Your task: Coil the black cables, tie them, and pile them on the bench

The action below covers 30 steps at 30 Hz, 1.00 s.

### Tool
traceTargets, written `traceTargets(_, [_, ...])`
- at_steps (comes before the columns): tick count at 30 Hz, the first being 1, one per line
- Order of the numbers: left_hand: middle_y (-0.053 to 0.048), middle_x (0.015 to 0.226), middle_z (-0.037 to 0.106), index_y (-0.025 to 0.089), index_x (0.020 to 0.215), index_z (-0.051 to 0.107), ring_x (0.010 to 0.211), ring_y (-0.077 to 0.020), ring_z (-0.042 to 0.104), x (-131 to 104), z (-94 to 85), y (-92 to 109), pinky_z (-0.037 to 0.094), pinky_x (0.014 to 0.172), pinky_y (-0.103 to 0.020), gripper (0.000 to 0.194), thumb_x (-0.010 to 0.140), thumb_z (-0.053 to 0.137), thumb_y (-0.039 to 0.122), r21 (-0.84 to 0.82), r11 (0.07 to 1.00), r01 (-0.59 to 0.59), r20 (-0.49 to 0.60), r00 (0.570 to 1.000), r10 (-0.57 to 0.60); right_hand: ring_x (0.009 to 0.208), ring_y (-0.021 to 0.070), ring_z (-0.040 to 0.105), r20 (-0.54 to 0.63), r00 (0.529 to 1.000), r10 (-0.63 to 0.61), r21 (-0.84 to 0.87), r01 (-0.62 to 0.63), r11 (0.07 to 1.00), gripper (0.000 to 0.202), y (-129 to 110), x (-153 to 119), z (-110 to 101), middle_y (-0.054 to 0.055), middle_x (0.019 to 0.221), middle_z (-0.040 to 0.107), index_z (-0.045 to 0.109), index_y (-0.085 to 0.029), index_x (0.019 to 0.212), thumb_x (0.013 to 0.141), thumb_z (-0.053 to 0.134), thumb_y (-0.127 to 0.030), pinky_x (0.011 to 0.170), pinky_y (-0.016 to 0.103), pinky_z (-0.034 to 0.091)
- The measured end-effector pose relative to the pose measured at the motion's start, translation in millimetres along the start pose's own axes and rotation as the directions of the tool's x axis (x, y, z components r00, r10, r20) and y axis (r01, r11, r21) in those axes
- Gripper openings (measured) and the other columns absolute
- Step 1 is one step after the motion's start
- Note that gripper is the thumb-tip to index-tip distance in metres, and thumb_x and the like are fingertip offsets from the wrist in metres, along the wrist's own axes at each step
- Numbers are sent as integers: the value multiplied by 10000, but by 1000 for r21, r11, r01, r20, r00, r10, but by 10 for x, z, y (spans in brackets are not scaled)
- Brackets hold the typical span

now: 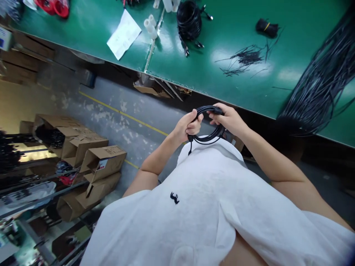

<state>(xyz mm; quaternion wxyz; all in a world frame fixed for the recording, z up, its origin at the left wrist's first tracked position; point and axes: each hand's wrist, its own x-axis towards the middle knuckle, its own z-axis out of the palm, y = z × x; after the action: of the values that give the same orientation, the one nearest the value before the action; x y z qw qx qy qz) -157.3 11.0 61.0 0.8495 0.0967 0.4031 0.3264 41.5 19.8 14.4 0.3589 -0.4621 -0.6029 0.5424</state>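
Note:
A black cable (205,139) is wound into a round coil in front of my body, just off the near edge of the green table (235,92). My left hand (192,123) wraps its fingers round the coil's left side. Below that hand dangles a short cable end with a dark plug. On the upper right of the loop, my right hand (227,117) pinches the coil near a thick black piece. The fingertips of the right hand are partly hidden behind the cable.
On the table lie another coiled black cable (189,20), loose black ties (246,57), a banded black bundle (266,28), a white paper (124,35), white cylinders (150,26) and a large heap of black strands (321,77). Cardboard boxes (104,160) stand at the left.

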Motion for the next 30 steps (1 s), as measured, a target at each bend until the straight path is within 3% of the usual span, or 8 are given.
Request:
traceTargets(3, [119, 459, 193, 149, 729, 503, 283, -4, 193, 77, 29, 149, 151, 325, -121, 426, 1025, 405, 440, -87, 985, -148, -57, 988, 143, 1158, 289, 544, -115, 962, -248, -362, 192, 912, 440, -73, -17, 113, 131, 1196, 590, 567, -181, 1216, 869, 636, -444, 1008, 495, 444])
traceTargets(6, [117, 476, 193, 159, 738, 492, 298, -4, 191, 152, 32, 239, 159, 336, -121, 405, 1009, 443, 455, -144, 949, -279, -130, 956, 262, 1178, 306, 547, 80, 933, -352, -533, 338, 776, 490, -30, -66, 431, 166, 1229, 595, 507, -144, 1292, 904, 590, -432, 1052, 514, 406])
traceTargets(9, [107, 493, 232, 157, 758, 514, 324, -13, 219, 188, -59, 235, 207, 354, -128, 409, 997, 452, 484, -133, 956, -262, -124, 961, 247, 947, 273, 615, 291, 930, -224, -668, 365, 649, 254, 145, -51, 778, 153, 967, 655, 582, -97, 1089, 969, 459, -285, 933, 454, 463])
traceTargets(13, [67, 523, 332, 148, 770, 550, 380, -53, 327, 173, -307, 203, 316, 403, -168, 432, 1023, 367, 447, -57, 993, -101, -34, 994, 99, 743, 225, 573, 448, 890, -87, -727, 419, 545, 285, 385, 21, 919, 107, 767, 616, 595, -114, 887, 986, 329, -140, 759, 358, 455])
traceTargets(18, [36, 605, 442, 134, 868, 588, 509, -83, 476, 231, -491, 180, 470, 581, -227, 190, 963, 505, 277, 74, 995, -60, 74, 996, 55, 762, 224, 567, 508, 851, -135, -687, 495, 532, 330, 532, -53, 728, 108, 779, 623, 619, -91, 920, 1011, 311, -164, 772, 364, 447])
traceTargets(23, [107, 544, 316, 158, 826, 524, 412, -24, 211, 347, -391, 94, 240, 417, -160, 349, 814, 709, 453, 242, 963, -117, 120, 989, 90, 971, 223, 613, 440, 848, -294, -542, 512, 666, 426, 262, -71, 238, 142, 1050, 671, 622, -131, 1165, 999, 444, -481, 854, 357, 473])
traceTargets(26, [98, 524, 337, 165, 795, 505, 421, -35, 232, 393, -272, 72, 227, 409, -174, 448, 802, 679, 578, 498, 864, -71, 163, 987, -13, 1185, 250, 552, 355, 859, -370, -613, 513, 601, 494, 17, 142, -91, 168, 1268, 617, 560, -161, 1316, 986, 454, -511, 998, 412, 412])
traceTargets(30, [89, 507, 322, 161, 778, 515, 428, -48, 199, 483, -104, 117, 209, 419, -199, 479, 877, 529, 629, 557, 828, 57, 128, 980, -153, 861, 218, 589, 638, 736, -228, -585, 655, 479, 482, -76, 528, -381, 129, 952, 671, 596, -92, 1174, 1025, 358, -483, 798, 362, 435])
